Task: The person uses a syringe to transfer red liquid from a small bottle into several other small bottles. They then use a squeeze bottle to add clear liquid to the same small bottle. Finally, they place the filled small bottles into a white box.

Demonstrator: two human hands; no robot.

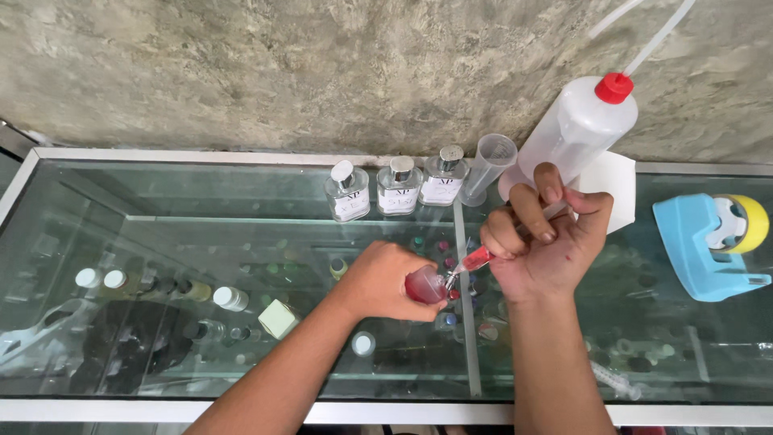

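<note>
Red liquid showed in both the syringe (477, 259) and the small round bottle (425, 286) at centre frame. Left hand (378, 278) was closed around the bottle, steadying it low over the glass counter top (201, 185). Right hand (547, 246) was wrapped on the syringe barrel, thumb up near the plunger end, tip angled down to the bottle mouth; contact appeared made, so the two were lined up for transfer.

Upper centre, against the grey wall: three clear square bottles (398, 187) with silver caps and white rectangular labels, side by side. Just right of them, a clear measuring cylinder (488, 165), then a translucent wash bottle (573, 127) with red cap, tilted. Far right: blue tape dispenser (707, 246) with yellow roll. Small vials lay on shelves under the glass.
</note>
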